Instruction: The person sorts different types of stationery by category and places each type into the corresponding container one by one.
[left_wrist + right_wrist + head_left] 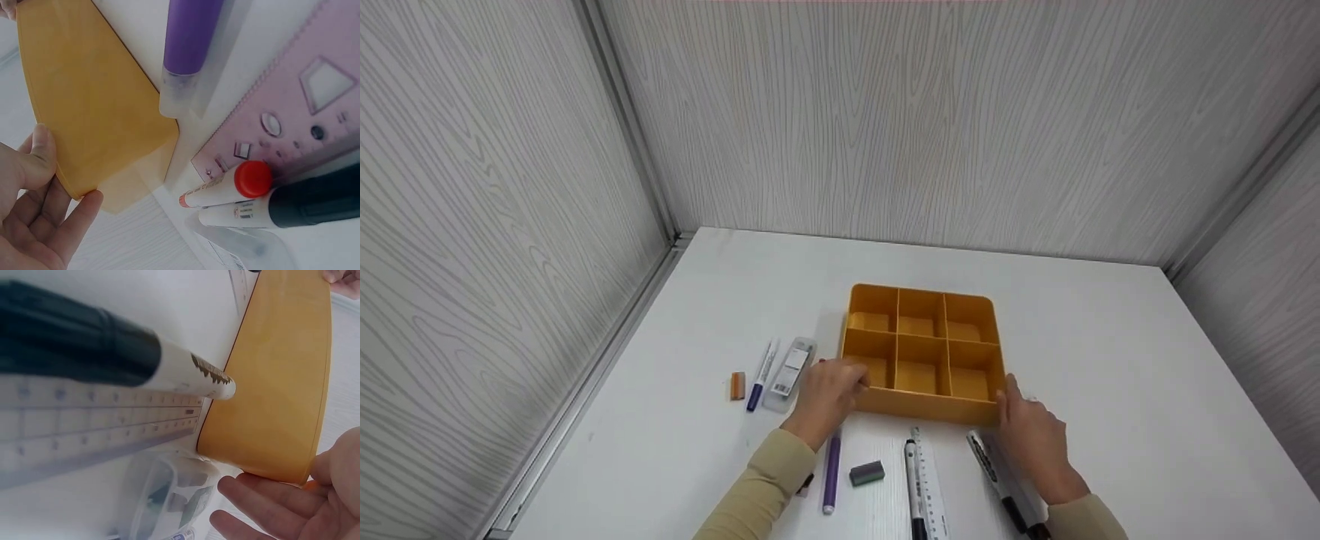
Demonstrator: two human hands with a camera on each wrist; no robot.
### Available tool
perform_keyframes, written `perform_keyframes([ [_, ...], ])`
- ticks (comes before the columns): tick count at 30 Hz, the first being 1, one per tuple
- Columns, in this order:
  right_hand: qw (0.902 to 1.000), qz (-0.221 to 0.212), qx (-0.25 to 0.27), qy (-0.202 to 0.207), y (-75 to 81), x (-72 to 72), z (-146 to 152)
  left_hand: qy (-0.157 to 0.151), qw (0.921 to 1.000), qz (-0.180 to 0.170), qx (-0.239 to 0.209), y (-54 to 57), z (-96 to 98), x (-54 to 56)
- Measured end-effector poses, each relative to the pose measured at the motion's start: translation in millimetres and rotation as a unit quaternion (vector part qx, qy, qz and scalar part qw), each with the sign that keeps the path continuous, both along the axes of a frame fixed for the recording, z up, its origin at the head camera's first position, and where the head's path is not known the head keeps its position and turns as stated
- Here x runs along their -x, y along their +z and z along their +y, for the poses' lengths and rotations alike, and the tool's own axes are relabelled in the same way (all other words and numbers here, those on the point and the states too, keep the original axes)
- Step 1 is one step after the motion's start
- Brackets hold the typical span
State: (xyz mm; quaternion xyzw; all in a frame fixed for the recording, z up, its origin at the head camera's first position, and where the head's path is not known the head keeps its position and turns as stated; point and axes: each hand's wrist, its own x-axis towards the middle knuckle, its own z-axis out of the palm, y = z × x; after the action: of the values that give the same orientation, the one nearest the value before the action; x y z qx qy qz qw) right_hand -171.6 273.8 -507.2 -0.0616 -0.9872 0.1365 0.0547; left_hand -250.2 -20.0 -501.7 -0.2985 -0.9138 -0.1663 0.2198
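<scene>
An orange organizer box (924, 406) with several square compartments sits on the white table. My left hand (829, 390) grips its near left corner; the left wrist view shows the thumb and fingertips at the rim. At the near right corner, my right hand (1031, 435) holds the box between thumb and fingers, with some fingers extended along the side. Below my left wrist lies a purple marker (832, 472). A black-capped white marker (191, 374) lies beside my right hand, over a clear ruler (101, 422).
On the left are an eraser (737, 386), a blue-capped marker (763, 375) and a clear case (790, 375). Nearer the front lie a grey block (867, 473) and another marker (914, 480) beside a ruler (934, 495). A pink stencil ruler (292, 95) shows in the left wrist view. Panels (885, 120) enclose the table.
</scene>
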Motion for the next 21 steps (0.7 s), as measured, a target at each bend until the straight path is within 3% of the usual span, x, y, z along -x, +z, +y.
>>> perform_keyframes([
  [6, 0.9981, 0.051, -0.036, 0.005, -4.4, -7.0, -1, 0.002, 0.9998, 0.018, -0.006, -3.4, -1.0, -5.5],
  [11, 0.9922, 0.103, -0.068, 0.021, -9.4, -12.9, -1, 0.002, 0.9998, 0.004, -0.018, -5.3, 0.2, -13.4],
  [21, 0.9978, 0.057, -0.035, -0.004, -8.5, -18.1, -2, -0.003, 0.9986, -0.040, -0.035, -3.7, -1.0, -26.7],
])
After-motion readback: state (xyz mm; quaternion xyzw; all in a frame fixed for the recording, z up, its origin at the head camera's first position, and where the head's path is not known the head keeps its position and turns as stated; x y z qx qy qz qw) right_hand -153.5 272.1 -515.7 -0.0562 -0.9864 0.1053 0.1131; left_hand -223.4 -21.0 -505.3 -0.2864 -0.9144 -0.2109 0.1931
